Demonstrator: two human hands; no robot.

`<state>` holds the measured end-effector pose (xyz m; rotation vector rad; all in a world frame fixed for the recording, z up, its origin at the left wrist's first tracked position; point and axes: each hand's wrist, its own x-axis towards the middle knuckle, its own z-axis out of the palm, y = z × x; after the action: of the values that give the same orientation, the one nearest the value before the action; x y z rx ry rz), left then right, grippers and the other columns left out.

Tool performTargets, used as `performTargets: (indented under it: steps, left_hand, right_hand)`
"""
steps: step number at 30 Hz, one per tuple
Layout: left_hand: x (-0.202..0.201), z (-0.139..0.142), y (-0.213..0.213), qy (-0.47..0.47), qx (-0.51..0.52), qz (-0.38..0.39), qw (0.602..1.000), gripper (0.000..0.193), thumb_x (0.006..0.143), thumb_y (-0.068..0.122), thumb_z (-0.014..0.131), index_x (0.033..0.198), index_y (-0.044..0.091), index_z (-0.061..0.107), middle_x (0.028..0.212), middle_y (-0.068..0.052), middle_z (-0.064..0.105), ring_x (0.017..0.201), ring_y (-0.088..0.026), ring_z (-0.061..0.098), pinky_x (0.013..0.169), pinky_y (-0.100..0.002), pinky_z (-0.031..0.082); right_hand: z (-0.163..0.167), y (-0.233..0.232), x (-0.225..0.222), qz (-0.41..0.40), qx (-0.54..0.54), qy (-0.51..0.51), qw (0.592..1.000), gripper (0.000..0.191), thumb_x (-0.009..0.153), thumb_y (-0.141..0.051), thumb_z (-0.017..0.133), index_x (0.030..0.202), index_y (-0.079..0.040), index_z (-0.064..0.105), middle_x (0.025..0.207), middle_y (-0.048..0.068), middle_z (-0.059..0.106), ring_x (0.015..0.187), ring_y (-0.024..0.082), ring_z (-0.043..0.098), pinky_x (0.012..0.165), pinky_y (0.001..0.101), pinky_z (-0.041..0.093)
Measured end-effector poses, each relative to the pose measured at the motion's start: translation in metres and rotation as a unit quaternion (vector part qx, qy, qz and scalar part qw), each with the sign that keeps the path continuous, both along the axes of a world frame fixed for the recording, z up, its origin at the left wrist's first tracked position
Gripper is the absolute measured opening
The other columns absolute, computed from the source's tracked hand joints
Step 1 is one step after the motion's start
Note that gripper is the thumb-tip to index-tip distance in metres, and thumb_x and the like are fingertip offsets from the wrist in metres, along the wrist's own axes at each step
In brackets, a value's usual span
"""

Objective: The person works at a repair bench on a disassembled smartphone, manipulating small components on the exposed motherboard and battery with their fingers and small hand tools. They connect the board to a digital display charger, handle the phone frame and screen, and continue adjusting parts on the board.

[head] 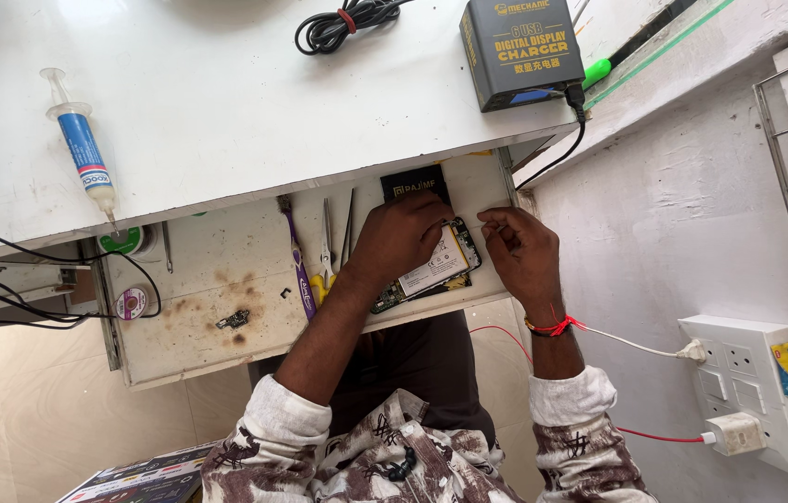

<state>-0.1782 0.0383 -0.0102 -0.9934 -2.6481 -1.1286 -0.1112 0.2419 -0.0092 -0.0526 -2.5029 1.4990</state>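
An opened phone (440,268) with a white battery showing lies on the lower work shelf (198,279). My left hand (400,237) lies over its left part, fingers curled down on it and holding it in place. My right hand (519,251) is just to the right, with thumb and fingers pinched together at the phone's upper right corner. I cannot tell whether something small is between those fingertips. A dark flat card (412,182) lies right behind the phone.
Tweezers (348,224), yellow-handled pliers (324,265), a purple-handled tool (296,265), a small circuit part (233,319) and a solder spool (130,302) lie to the left. The upper shelf holds a syringe (85,149), coiled cable (343,23) and grey charger box (519,51). A socket board (766,391) is on the right wall.
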Motion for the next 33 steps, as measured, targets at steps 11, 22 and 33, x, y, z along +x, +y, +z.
performTargets:
  steps: [11,22,33]
  left_hand:
    - [0.0011,0.0029,0.0010,0.003,0.001,-0.012,1.000,0.018,0.087,0.009,0.071,0.103,0.015,0.074,0.103,-0.003,0.071,0.095,-0.024,0.072,0.080,-0.039,0.060]
    - [0.0003,0.0028,-0.0010,0.030,0.001,-0.014,0.999,0.018,0.086,0.007,0.071,0.103,0.014,0.075,0.103,-0.003,0.072,0.098,-0.024,0.071,0.083,-0.039,0.060]
    - [-0.0007,0.0075,-0.0001,0.018,0.009,-0.015,1.000,0.011,0.092,0.017,0.074,0.102,0.012,0.075,0.100,-0.003,0.072,0.096,-0.023,0.071,0.084,-0.038,0.059]
  right_hand:
    - [0.0007,-0.0001,0.0003,-0.002,0.002,0.005,1.000,0.017,0.096,0.001,0.068,0.112,-0.001,0.073,0.090,0.006,0.073,0.068,0.006,0.064,0.062,0.0231,0.055]
    - [0.0002,-0.0006,-0.0008,0.002,-0.003,0.006,1.000,0.016,0.096,0.001,0.068,0.112,-0.001,0.073,0.090,0.006,0.073,0.068,0.006,0.065,0.061,0.0231,0.054]
    - [-0.0009,-0.0003,-0.0029,0.001,0.005,-0.002,1.000,0.016,0.096,0.000,0.068,0.111,-0.002,0.073,0.091,0.006,0.074,0.069,0.006,0.065,0.061,0.0234,0.056]
